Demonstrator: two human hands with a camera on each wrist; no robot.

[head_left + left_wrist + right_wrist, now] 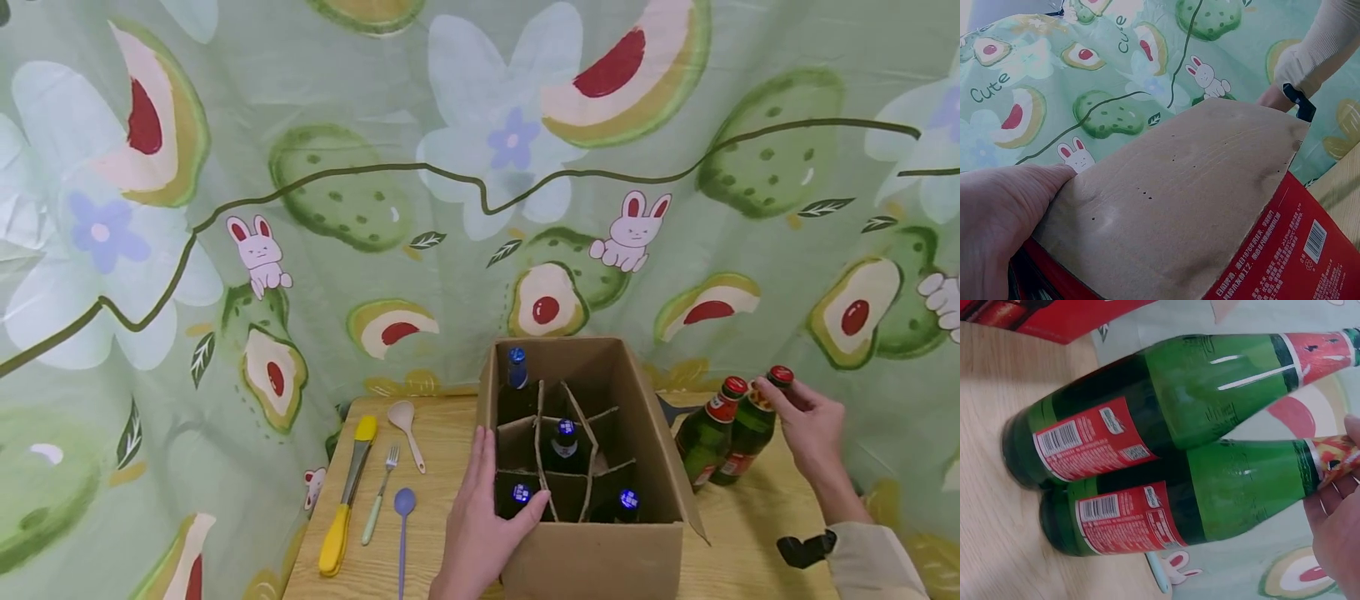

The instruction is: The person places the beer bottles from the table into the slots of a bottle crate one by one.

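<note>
My right hand pinches the neck of a green glass bottle with a red cap; it stands on the table. Touching it on the left is a matching bottle. Their red labels with barcodes show in the right wrist view, where my hand is at the neck. My left hand rests on the near left corner of an open cardboard box, fingers straight along its side and thumb spread over the rim. Cardboard dividers split the box into cells; several hold blue-capped bottles.
Left of the box, yellow-handled tongs, a fork, a pale ladle and a blue spoon lie on the wooden table. A dark utensil lies behind the bottles. A patterned curtain hangs close behind.
</note>
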